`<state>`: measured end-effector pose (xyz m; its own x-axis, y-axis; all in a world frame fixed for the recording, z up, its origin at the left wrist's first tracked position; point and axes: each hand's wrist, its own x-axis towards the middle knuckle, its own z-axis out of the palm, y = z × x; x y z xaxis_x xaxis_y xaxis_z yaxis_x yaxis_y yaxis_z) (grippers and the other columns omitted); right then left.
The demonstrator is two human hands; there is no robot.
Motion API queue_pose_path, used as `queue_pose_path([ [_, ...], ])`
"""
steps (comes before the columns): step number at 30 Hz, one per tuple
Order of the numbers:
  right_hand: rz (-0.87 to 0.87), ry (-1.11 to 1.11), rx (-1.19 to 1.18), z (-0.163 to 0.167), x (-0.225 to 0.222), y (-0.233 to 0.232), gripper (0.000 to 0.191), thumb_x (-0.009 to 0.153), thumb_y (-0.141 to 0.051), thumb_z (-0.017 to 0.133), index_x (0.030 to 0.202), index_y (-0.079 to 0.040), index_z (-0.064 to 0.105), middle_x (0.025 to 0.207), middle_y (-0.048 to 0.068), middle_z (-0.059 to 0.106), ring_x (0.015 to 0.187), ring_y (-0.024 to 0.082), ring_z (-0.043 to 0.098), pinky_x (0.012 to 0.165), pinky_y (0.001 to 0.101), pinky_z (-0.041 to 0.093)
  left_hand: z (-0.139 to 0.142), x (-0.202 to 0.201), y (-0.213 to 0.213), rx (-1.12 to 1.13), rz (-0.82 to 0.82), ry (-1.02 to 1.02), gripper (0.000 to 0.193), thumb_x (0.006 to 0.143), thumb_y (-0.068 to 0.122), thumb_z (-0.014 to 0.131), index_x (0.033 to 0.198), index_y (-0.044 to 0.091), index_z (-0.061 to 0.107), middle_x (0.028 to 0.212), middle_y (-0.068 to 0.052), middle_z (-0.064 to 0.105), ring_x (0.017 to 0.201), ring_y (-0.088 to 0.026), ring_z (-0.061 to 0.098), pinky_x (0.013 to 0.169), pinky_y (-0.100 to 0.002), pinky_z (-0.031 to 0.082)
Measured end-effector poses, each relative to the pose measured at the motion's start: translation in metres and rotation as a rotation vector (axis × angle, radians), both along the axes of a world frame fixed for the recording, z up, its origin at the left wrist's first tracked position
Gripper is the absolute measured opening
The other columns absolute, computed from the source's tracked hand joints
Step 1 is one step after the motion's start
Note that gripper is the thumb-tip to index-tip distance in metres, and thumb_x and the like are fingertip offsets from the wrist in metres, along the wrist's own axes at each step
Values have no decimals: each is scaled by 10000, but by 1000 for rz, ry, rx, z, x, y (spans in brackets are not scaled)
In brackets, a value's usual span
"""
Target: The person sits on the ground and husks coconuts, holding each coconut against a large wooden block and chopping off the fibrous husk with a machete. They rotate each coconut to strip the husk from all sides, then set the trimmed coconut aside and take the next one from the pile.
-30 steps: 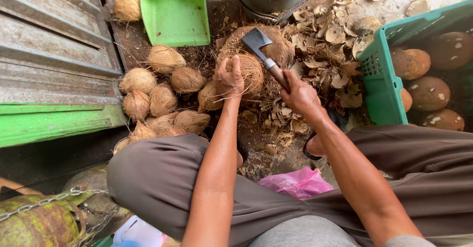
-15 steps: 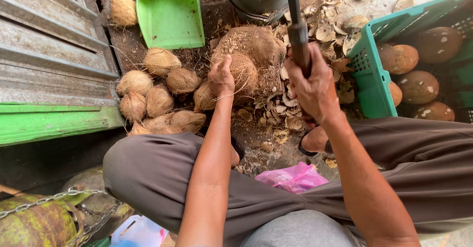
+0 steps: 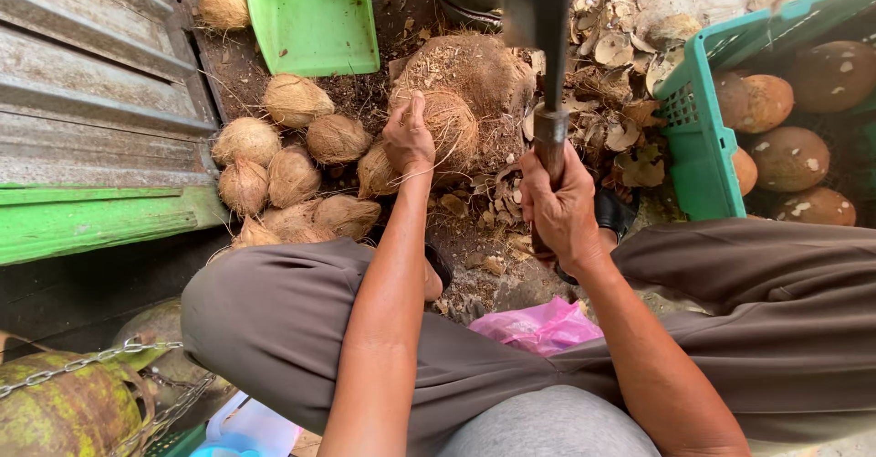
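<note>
1. One husked coconut [image 3: 447,129] sits under your left hand [image 3: 408,140], which presses down on its near side as it rests on a mound of husk fibre [image 3: 474,69] on the ground.
2. Your right hand [image 3: 558,203] has its grip clamped on the wooden handle of a cleaver [image 3: 538,19], blade raised above the nut, long axis running nearly straight away from you.
3. Done, by my reading: the smooth brown nuts lying in the teal crate [image 3: 703,147].
4. Left: a cluster of fibrous coconuts [image 3: 292,160] beside the green dustpan [image 3: 315,19], plus the one you hold.
</note>
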<state>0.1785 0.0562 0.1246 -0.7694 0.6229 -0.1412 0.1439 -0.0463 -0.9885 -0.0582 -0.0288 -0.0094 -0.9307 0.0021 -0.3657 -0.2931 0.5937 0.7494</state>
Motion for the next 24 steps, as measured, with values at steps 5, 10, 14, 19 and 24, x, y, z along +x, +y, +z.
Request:
queue_pose_path([
  [5, 191, -190, 402, -27, -12, -16, 192, 1116, -198, 570, 972, -76, 538, 807, 4, 504, 621, 89, 516, 480, 241, 497, 0, 2, 2, 7, 16, 19, 631, 836, 761, 482, 1051, 250, 784, 877, -40, 756, 763, -193, 671, 609, -341, 464],
  [10, 114, -234, 171, -19, 0, -7, 241, 1045, -325, 558, 964, -99, 536, 660, -25, 531, 508, 86, 516, 395, 281, 463, 0, 2, 5, 187, 39, 188, 697, 830, 786, 521, 1036, 170, 772, 901, -41, 768, 779, -132, 705, 623, -268, 527],
  [14, -21, -49, 5, -11, -9, -9, 277, 1028, -347, 579, 964, -86, 515, 621, 2, 500, 464, 113, 478, 366, 318, 433, 0, 4, 5, 38, 81, 33, 602, 846, 701, 541, 1039, 178, 769, 784, -60, 717, 679, -157, 653, 563, -353, 491],
  [19, 184, -388, 256, -16, -15, -14, 264, 1058, -307, 620, 910, -92, 582, 679, -15, 542, 546, 122, 515, 465, 345, 466, 0, 8, 12, 19, 33, -15, 608, 921, 691, 475, 1100, 165, 724, 733, -37, 707, 604, -153, 646, 493, -351, 417],
  [24, 77, -201, 270, -22, -11, -14, 325, 1038, -397, 583, 915, -98, 546, 668, -9, 548, 554, 118, 579, 462, 332, 509, -1, 6, 18, 173, 163, 97, 577, 874, 643, 534, 1130, 164, 729, 751, -52, 709, 544, -174, 608, 418, -363, 433],
])
